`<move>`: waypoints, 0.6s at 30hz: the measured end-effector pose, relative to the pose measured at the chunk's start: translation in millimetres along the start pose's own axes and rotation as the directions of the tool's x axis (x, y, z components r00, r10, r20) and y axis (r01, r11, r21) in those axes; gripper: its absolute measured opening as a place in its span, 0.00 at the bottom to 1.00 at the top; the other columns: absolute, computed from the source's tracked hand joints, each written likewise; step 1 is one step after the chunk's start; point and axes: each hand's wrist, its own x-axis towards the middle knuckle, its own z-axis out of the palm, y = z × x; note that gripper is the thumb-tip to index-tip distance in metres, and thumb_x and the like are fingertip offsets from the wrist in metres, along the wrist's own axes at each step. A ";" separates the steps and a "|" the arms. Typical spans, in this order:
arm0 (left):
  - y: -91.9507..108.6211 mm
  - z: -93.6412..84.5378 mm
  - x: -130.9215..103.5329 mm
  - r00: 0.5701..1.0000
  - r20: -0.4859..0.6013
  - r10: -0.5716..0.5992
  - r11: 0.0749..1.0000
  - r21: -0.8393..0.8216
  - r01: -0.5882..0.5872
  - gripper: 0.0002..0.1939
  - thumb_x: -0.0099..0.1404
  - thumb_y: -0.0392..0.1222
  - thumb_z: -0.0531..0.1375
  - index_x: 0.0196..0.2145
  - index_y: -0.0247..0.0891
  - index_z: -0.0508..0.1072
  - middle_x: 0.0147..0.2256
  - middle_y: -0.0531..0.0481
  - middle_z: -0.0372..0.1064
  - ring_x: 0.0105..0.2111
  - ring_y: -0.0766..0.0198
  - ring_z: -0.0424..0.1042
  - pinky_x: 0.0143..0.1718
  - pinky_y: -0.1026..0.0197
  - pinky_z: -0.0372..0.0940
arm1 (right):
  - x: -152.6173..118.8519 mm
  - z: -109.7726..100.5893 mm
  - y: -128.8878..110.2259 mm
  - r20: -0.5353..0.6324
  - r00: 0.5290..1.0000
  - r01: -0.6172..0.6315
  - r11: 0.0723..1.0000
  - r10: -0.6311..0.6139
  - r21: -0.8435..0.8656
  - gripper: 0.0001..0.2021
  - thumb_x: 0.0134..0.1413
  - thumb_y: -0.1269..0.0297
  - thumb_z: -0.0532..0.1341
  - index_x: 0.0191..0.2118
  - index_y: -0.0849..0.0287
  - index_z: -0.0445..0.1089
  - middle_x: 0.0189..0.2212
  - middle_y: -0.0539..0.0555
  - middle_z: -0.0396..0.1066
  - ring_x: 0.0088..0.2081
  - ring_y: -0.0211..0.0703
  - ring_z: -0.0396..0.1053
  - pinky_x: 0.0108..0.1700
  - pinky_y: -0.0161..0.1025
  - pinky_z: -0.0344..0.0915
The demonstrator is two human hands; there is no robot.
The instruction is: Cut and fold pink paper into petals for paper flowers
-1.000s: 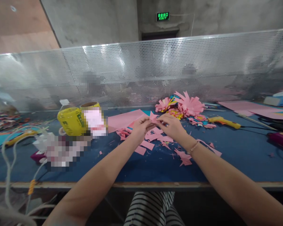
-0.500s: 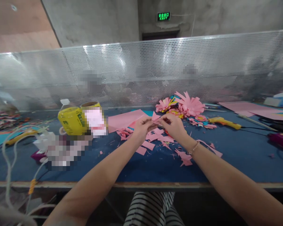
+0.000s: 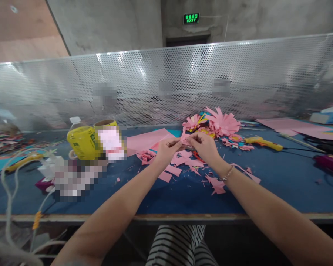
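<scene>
Small pink paper piece [image 3: 184, 138], thin, pointed at the top, was held up between the two hands, over the litter. Left hand [image 3: 167, 150] pinched its left edge between thumb and fingers; right hand [image 3: 206, 146] pinched the other edge, fingers curled. Thin bracelet [image 3: 228, 173] on the right wrist.

Just below the fingers: flat pink paper scraps [image 3: 174, 170], strips and torn-looking points, on a blue tabletop [image 3: 166, 199]. Something red showed under the right fingers, mostly hidden.

Beyond and left of the fingers lay a smooth pink sheet [image 3: 144, 142]. Beyond and right, touching one another, paper flowers [image 3: 223, 122] with fringed pink petals, some yellow and blue. Right of these, a yellow pistol-shaped tool [image 3: 263, 143] on a black cord; farther right, a purple box [image 3: 329, 163].

Well left of the fingers: yellow plastic bottle [image 3: 81, 142], white cap, green patch and dark characters on the side, too blurred to read; contents could not be made out. Beside it a yellow roll [image 3: 104, 122] with a brown core, front blurred out. Farther left, a heap of multicoloured shreds [image 3: 6, 140].

Beyond everything, perforated metal screen [image 3: 155, 66]; above it, a green-lettered sign [image 3: 191, 18]: "安全出口", "EXIT".
</scene>
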 end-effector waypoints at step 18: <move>-7.3 -4.2 3.3 0.998 -0.011 -0.058 0.994 0.088 0.058 0.11 0.49 0.43 0.59 0.29 0.33 0.72 0.23 0.49 0.71 0.26 0.65 0.71 0.36 0.58 0.65 | 3.3 2.5 7.4 0.036 0.999 -0.017 0.990 0.012 0.143 0.10 0.49 0.60 0.51 0.33 0.60 0.62 0.23 0.50 0.65 0.22 0.34 0.61 0.25 0.33 0.59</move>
